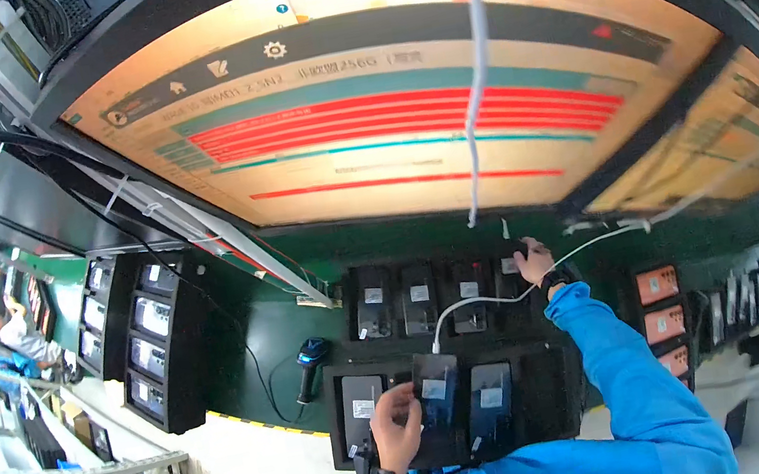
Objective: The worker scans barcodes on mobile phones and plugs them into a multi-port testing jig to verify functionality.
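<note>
now logging, with near tray [549,390] as landmark. noted left hand [399,428] over left part of near tray, fingers curled narrow against the left edge of cabled phone [440,399]; could not tell whether gripping or only touching. located cabled phone at the middle of near tray, between left phone [362,423] and right phone [489,410], all three bearing white labels. could not tell whether lifted clear of its slot. observed white cable [456,306] entering the far end of cabled phone, then running off beyond near tray and rightward past the right wrist.

found right hand [534,262] beyond near tray, toward its right side, fingers bent at rightmost phone [509,266] in far tray [398,343]; grip too small to judge. counted four phones in far tray, directly beyond near tray. saw black watches on both wrists, blue sleeves above.

also recorded: handheld scanner [311,359] left of near tray; copper-coloured phones [657,285] well to its right; lit monitor [371,188] standing beyond it.
</note>
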The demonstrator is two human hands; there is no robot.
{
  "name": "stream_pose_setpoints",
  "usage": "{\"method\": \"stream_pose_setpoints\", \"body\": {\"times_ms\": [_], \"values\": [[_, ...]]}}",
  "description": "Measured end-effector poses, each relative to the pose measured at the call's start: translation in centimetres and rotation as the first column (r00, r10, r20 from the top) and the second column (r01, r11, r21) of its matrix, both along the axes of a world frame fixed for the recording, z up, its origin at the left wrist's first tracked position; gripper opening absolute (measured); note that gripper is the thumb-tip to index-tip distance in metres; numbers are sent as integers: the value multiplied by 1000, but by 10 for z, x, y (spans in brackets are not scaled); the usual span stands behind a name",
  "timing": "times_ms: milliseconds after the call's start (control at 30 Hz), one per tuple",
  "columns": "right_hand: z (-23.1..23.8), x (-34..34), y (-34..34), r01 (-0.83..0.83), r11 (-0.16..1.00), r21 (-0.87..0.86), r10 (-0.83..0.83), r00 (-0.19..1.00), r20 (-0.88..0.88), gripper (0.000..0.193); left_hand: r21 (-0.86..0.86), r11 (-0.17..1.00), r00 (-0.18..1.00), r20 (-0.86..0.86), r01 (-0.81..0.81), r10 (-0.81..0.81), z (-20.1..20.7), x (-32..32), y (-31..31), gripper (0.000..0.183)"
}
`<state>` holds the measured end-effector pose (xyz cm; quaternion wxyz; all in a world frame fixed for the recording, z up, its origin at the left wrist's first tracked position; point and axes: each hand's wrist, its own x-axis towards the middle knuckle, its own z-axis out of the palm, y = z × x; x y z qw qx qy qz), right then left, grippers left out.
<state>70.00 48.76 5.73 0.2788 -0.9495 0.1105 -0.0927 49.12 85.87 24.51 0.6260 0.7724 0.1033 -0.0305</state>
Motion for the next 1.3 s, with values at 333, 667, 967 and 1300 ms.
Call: {"method": "stream_pose_setpoints", "body": {"times_ms": [333,667,967,1300], "values": [[-46,57,0,89,947,-309,5,957,291,38,33,977,976,-52,-211,212,0,-26,9,15],[27,33,-19,169,903,-395,-197,980,-31,33,-57,986,988,2,-155,155,6,-15,28,14],[26,-12,-55,-358,931,-68,319,892,-320,30,-332,922,970,-70,199,-234,25,-3,-5,18],[123,-125,61,-18,989,150,26,998,-51,38,-805,561,731,-262,194,-630,-27,23,-126,39]]}}
